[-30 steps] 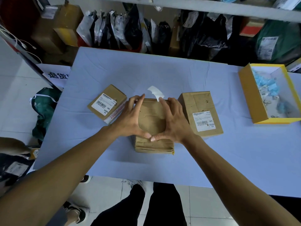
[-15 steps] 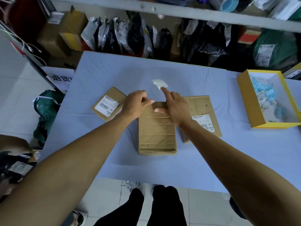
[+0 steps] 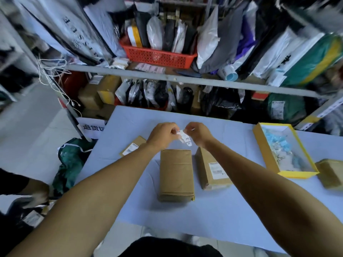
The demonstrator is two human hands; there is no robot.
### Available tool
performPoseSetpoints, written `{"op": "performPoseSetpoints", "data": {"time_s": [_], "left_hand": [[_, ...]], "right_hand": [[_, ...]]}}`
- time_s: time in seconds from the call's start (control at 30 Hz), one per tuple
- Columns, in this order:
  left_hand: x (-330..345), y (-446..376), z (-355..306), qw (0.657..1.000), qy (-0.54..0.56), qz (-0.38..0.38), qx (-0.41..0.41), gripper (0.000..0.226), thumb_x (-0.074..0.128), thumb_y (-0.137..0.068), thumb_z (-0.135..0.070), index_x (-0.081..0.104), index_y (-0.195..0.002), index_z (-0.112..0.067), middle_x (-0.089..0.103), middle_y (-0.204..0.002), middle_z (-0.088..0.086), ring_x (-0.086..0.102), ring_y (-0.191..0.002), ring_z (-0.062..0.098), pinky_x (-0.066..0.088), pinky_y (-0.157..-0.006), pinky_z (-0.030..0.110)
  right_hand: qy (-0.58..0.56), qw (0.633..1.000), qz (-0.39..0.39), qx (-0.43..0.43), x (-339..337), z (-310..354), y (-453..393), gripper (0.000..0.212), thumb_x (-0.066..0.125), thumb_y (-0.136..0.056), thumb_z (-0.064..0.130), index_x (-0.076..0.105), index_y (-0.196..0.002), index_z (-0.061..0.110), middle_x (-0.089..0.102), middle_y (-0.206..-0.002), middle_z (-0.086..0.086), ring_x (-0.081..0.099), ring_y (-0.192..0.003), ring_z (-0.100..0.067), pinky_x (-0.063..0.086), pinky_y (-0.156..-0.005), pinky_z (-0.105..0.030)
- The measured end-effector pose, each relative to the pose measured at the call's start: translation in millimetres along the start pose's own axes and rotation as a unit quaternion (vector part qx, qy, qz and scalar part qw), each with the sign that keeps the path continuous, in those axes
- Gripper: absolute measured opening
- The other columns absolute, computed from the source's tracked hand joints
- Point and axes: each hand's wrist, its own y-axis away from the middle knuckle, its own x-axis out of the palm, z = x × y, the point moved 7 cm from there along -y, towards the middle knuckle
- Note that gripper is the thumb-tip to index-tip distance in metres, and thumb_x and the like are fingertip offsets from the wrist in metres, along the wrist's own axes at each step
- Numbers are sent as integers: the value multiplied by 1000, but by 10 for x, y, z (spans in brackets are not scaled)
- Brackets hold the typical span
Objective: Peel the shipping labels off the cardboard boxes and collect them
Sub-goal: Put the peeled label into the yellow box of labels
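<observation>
Both hands pinch a peeled shipping label above the table

Left hand and right hand each pinch an end of the white label, lifted at 12 o'clock of the bare middle box; a labelled box lies at its 3 o'clock, another at 10 o'clock, on the blue table, yellow tray at far right

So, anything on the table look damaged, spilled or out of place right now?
Nothing stands out. Both hands hold a peeled label above the bare middle box. The left box and right box lie flat, labels on.
</observation>
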Motion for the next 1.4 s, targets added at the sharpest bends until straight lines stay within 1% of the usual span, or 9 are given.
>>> {"op": "performPoseSetpoints", "data": {"time_s": [0.2,0.33,0.47,0.63,0.7,0.87,1.03,1.17,1.4], "left_hand": [[-98,-66,-179,1000,12,-9,-7,14,78,-78,-14,64,-75,-17,67,-79,1,64,-80,24,50,-73,32],[-88,-50,-228,1000,9,15,-24,16,74,-81,-8,63,-73,-16,65,-80,2,58,-75,18,46,-69,26],[-92,-76,-285,999,7,22,-26,18,69,-82,-4,59,-72,-15,63,-78,4,58,-74,21,49,-68,33],[-136,-132,-281,998,36,2,-47,15,69,-86,-8,59,-95,-14,65,-86,4,61,-79,24,50,-68,34],[-135,-148,-267,998,26,4,-49,18,67,-88,-9,64,-105,-15,67,-89,6,63,-82,23,51,-69,30],[-164,-141,-196,998,-7,-37,-53,9,71,-83,-5,76,-90,-8,74,-89,9,66,-83,24,55,-77,34],[-117,-103,-196,997,-8,-51,-52,11,71,-83,-6,79,-89,-9,76,-88,7,68,-81,21,56,-76,33],[-36,-77,-270,999,6,-13,-50,14,74,-83,-11,79,-96,-8,77,-90,9,69,-80,21,58,-76,34],[60,-53,-356,996,61,-3,-65,22,80,-80,-19,79,-97,-7,76,-85,10,71,-75,22,60,-76,42]], "right_hand": [[-9,998,55,-18,-51,141,43,17,59,-94,15,70,-93,1,60,-85,-5,51,-74,-17,39,-61,-22],[-9,997,68,-23,-64,100,19,16,62,-93,16,70,-97,3,64,-93,-7,55,-87,-21,42,-77,-29],[29,998,56,-23,-68,74,32,21,68,-88,18,61,-105,8,66,-105,-9,59,-91,-24,44,-74,-31],[-7,999,32,-21,-58,149,29,37,70,-85,17,44,-111,12,71,-90,-10,67,-73,-23,55,-67,-40],[-30,999,11,-15,-121,164,8,35,72,-84,16,49,-109,12,73,-85,-10,70,-72,-22,57,-69,-39],[18,997,45,-64,-190,225,-41,14,75,-80,7,75,-92,14,72,-91,0,66,-84,-17,57,-77,-32],[43,994,79,-59,-204,207,-49,22,68,-82,-2,76,-94,15,73,-95,-6,66,-86,-23,55,-77,-34],[27,999,42,-21,-248,144,-55,15,68,-84,2,75,-84,15,71,-86,-6,64,-82,-22,52,-65,-27],[0,1000,-12,12,-333,78,-70,12,76,-79,10,69,-89,12,67,-84,-4,64,-80,-21,55,-67,-32]]}}
